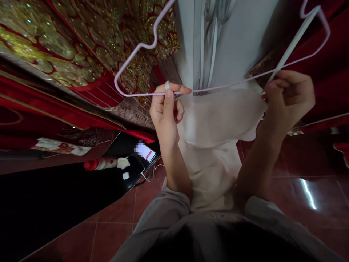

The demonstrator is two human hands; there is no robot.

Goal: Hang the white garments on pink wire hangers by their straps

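A thin pink clothes hanger [226, 86] spans the upper part of the view, its bottom wire running nearly level. My left hand [169, 105] pinches that wire between thumb and fingers, left of the middle; a white band circles one finger. On the other side, my right hand [291, 94] is closed on the lower end of a white strap [296, 40], right beside the wire. The strap slants up to the hanger's right shoulder. Beige fabric [223, 116] hangs below the wire between my hands; whether it joins the strap cannot be made out.
Red and gold sequinned garments [106, 47] hang at left, with red cloth [327, 72] at right. A black table [68, 196] at lower left bears a lit phone [148, 153], a red-capped bottle [99, 164] and a small white case [125, 175]. Red tiles [114, 236] cover the floor.
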